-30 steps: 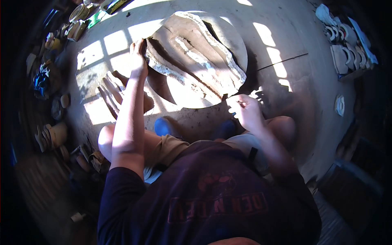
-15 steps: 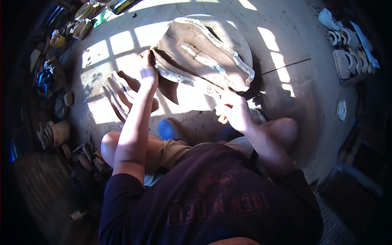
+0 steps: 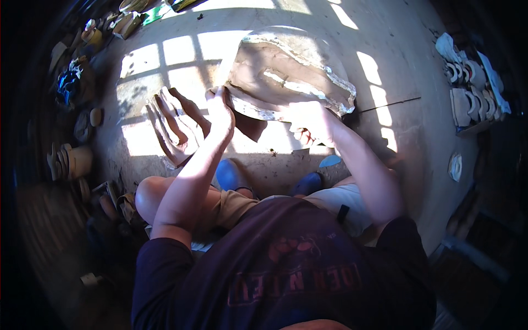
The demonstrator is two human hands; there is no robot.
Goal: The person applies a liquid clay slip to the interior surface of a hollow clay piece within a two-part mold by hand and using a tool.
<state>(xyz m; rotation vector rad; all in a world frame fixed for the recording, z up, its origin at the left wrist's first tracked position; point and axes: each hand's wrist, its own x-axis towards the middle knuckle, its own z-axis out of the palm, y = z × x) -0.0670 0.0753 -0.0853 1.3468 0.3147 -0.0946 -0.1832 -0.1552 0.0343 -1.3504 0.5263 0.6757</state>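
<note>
In front of me lies a large, hollow, brown clay-like mould with a rough whitish rim and a whitish ridge inside. It rests on a round pale board. My left hand is closed at the mould's left end, its fingers together against the rim. Over the near edge, my right hand is bent down with curled fingers; strong sunlight washes it out, and anything in its grasp is hidden. Left of my left hand, a wavy brown piece with deep grooves lies on the floor.
Blue shoes and my knees are close to the near side. A light-blue rounded piece lies by the right shoe. Curved pale pieces are stacked far right. Tubs, including a beige bucket, and clutter line the left.
The view has shifted, so the mould appears farther right. My right hand has turned further over the near rim. The light-blue piece by my right shoe now shows plainly.
</note>
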